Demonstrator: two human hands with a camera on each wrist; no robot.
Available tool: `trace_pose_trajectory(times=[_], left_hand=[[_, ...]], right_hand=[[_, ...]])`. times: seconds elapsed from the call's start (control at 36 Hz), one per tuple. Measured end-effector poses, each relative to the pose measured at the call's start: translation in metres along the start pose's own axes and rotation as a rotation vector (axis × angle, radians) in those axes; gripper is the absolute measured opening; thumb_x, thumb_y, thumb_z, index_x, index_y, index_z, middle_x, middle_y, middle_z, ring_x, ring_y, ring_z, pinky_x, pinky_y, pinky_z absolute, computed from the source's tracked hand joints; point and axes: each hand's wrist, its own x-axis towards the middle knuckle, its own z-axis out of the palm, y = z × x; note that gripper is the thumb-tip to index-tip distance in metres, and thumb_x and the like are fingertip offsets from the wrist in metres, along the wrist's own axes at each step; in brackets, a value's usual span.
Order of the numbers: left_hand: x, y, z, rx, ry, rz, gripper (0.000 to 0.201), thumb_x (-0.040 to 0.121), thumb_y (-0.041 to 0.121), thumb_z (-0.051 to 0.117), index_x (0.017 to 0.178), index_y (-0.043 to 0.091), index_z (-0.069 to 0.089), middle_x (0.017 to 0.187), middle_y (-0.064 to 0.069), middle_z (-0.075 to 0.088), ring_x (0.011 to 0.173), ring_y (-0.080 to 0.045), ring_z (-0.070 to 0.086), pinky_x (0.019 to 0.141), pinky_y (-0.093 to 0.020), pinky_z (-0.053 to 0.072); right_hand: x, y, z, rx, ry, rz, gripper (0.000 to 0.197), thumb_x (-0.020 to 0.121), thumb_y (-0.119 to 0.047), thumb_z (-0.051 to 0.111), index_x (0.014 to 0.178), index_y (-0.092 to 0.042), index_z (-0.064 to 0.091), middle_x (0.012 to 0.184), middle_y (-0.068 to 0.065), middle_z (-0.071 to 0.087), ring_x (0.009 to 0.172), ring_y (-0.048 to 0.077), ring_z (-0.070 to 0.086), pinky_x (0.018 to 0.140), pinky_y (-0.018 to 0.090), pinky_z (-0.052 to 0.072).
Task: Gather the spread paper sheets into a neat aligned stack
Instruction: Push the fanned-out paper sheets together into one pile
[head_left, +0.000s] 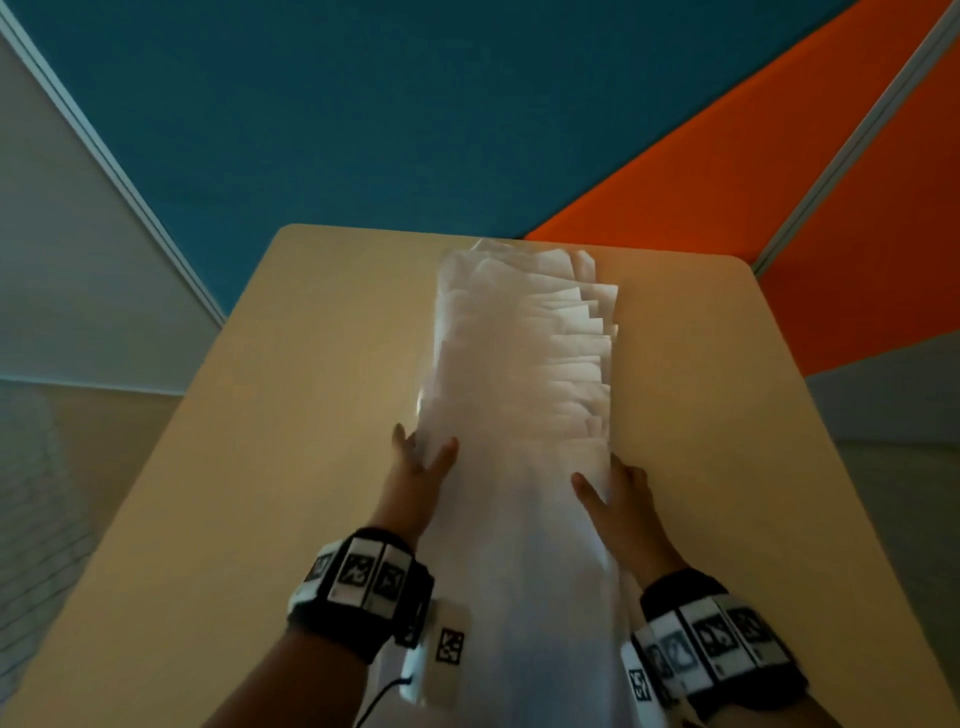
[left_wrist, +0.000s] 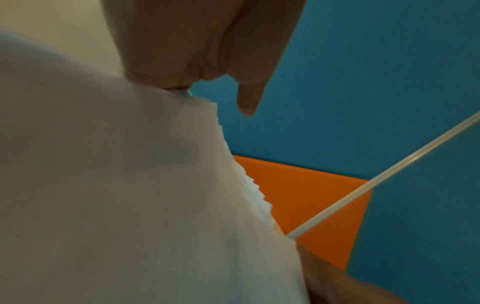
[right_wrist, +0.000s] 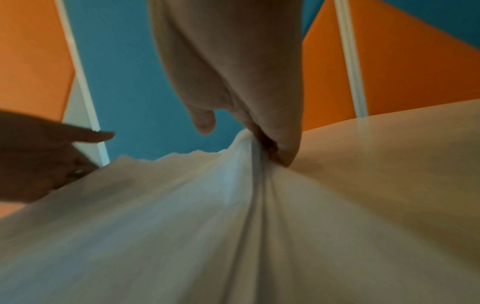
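Left hand (head_left: 418, 467) grips the paper sheets (head_left: 519, 389) at nine o'clock, right hand (head_left: 618, 493) at three, thumbs on top. One fanned pile, sheets uncountable, on one table (head_left: 311, 364).

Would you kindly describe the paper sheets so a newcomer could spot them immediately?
Find the beige table before the blue and orange panels. Down its middle runs a long white fan of paper sheets, flanked by both hands; its staggered right edge sets it apart.
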Motion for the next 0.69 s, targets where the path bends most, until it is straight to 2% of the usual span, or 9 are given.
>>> trace_pose_trajectory(times=[0.11,0.17,0.25,0.28,0.33,0.44,0.53,0.58,0.69], left_hand=[[0.006,-0.007,-0.024,-0.087,0.159,-0.057,0.073,0.092,0.016,0.054,0.146,0.003,0.008,0.145,-0.019,0.042,0.129,-0.035,0.047,0.109,-0.045,0.036],[0.005,-0.022,-0.039,-0.031,0.17,-0.098,0.057,0.092,0.02,0.054,0.138,0.001,0.026,0.131,-0.027,0.055,0.119,-0.041,0.054,0.103,-0.054,0.043],[-0.012,-0.034,-0.045,0.334,0.063,-0.054,0.034,0.09,0.036,0.048,0.093,0.004,0.059,0.099,-0.027,0.064,0.103,-0.038,0.058,0.083,-0.046,0.046],[-0.018,-0.035,-0.043,0.453,0.04,-0.039,0.034,0.092,0.038,0.045,0.092,0.007,0.061,0.106,-0.027,0.062,0.11,-0.038,0.053,0.09,-0.046,0.042],[-0.026,-0.034,-0.033,0.534,0.004,-0.059,0.04,0.095,0.036,0.042,0.12,0.008,0.056,0.132,-0.023,0.048,0.129,-0.037,0.036,0.109,-0.043,0.028],[-0.03,-0.027,-0.011,0.474,-0.026,-0.012,0.057,0.094,0.035,0.046,0.141,0.009,0.031,0.141,-0.026,0.032,0.133,-0.042,0.029,0.114,-0.045,0.021],[-0.028,-0.027,-0.018,0.373,-0.032,-0.021,0.059,0.094,0.034,0.045,0.144,0.009,0.026,0.143,-0.024,0.034,0.134,-0.039,0.032,0.115,-0.047,0.027],[-0.032,-0.031,-0.031,0.35,-0.002,-0.031,0.06,0.094,0.032,0.048,0.143,0.004,0.028,0.141,-0.023,0.039,0.131,-0.039,0.038,0.112,-0.05,0.032],[-0.053,-0.055,-0.059,0.552,0.027,-0.022,0.055,0.094,0.03,0.048,0.139,0.002,0.035,0.137,-0.023,0.043,0.128,-0.038,0.037,0.112,-0.045,0.031]], right_hand=[[-0.004,0.012,-0.021,0.048,0.01,0.101,0.064,0.09,-0.038,0.05,0.143,-0.008,0.027,0.148,0.017,0.027,0.134,0.034,0.034,0.114,0.043,0.029],[-0.014,0.024,-0.029,-0.015,0.007,0.128,0.059,0.092,-0.036,0.048,0.14,-0.007,0.031,0.145,0.018,0.03,0.132,0.034,0.034,0.113,0.039,0.028],[-0.038,0.04,-0.029,-0.085,-0.027,0.111,0.042,0.093,-0.031,0.046,0.129,-0.009,0.044,0.137,0.018,0.036,0.129,0.034,0.036,0.109,0.035,0.028],[-0.045,0.044,-0.024,-0.1,-0.037,0.091,0.038,0.093,-0.03,0.047,0.125,-0.01,0.046,0.134,0.018,0.038,0.129,0.034,0.035,0.109,0.036,0.029],[-0.058,0.044,-0.013,-0.132,-0.067,0.058,0.041,0.092,-0.03,0.049,0.128,-0.011,0.045,0.135,0.017,0.037,0.13,0.035,0.034,0.11,0.038,0.028],[-0.069,0.031,0.005,-0.175,-0.083,0.026,0.051,0.092,-0.033,0.05,0.135,-0.008,0.038,0.135,0.017,0.036,0.127,0.034,0.035,0.109,0.037,0.029],[-0.068,0.032,0.001,-0.124,-0.084,0.055,0.041,0.092,-0.033,0.049,0.122,-0.004,0.047,0.129,0.02,0.04,0.122,0.036,0.04,0.108,0.041,0.032],[-0.07,0.043,-0.006,-0.09,-0.052,0.051,0.032,0.089,-0.039,0.048,0.098,-0.008,0.049,0.117,0.023,0.047,0.114,0.037,0.047,0.103,0.044,0.037],[-0.088,0.069,-0.017,-0.16,0.008,0.031,0.018,0.091,-0.025,0.049,0.082,-0.012,0.04,0.098,0.02,0.047,0.105,0.033,0.048,0.088,0.034,0.035]])
